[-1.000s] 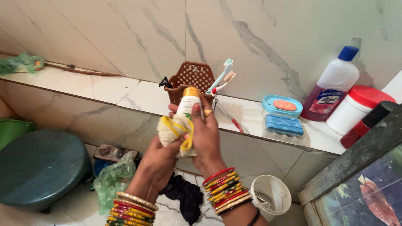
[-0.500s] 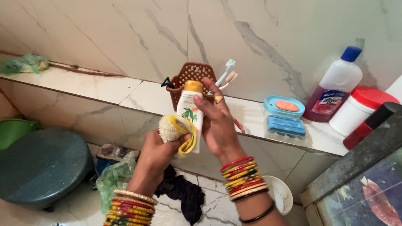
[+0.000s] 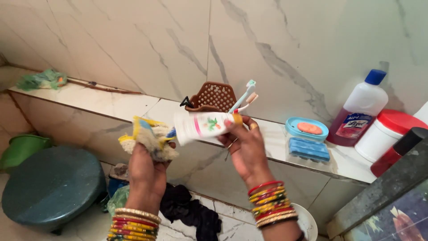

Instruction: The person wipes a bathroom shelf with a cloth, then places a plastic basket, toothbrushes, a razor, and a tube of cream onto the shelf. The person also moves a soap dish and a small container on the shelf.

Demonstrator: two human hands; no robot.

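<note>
While my left hand (image 3: 145,167) bunches the yellow-edged cloth (image 3: 149,139) in closed fingers, my right hand (image 3: 247,149) pinches the white tube (image 3: 204,126) at its capped end, long axis lying sideways, its far end seemingly touching the cloth; behind stands the brown basket (image 3: 215,97) on the marble shelf (image 3: 116,101).

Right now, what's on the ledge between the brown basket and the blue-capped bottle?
In the head view, a blue soap dish with an orange soap bar sits between the basket and the bottle.

bare ledge (image 3: 111,100) left, brown basket (image 3: 214,97) and soap dish (image 3: 306,129) crowd right
</note>
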